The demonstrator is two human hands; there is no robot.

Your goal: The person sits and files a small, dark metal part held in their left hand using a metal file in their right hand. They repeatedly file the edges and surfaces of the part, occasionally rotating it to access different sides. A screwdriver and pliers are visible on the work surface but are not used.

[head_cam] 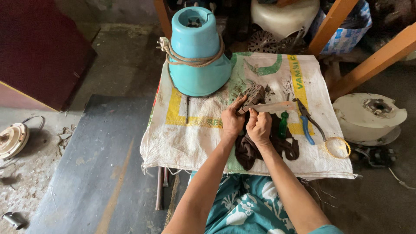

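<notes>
Small dark, grimy metal part with a blocky ribbed shape (253,96) is held above the middle of the table, just in front of the blender base. Left hand (232,121) is closed around its lower left edge, thumb up against it. Right hand (258,126) is closed on the handle end of a flat pale-bladed tool (272,107), whose blade lies across the part and points right. Under the hands: a crumpled dark brown rag (251,149). Just beside the right hand, a green-handled screwdriver (283,125); further right, blue-handled pliers (306,121) and a loop of yellow wire (337,147). All rest on a white woven sack with yellow and green print (182,138) covering the table. Behind the part stands a turquoise plastic blender base (197,52), its cord wound around it.
</notes>
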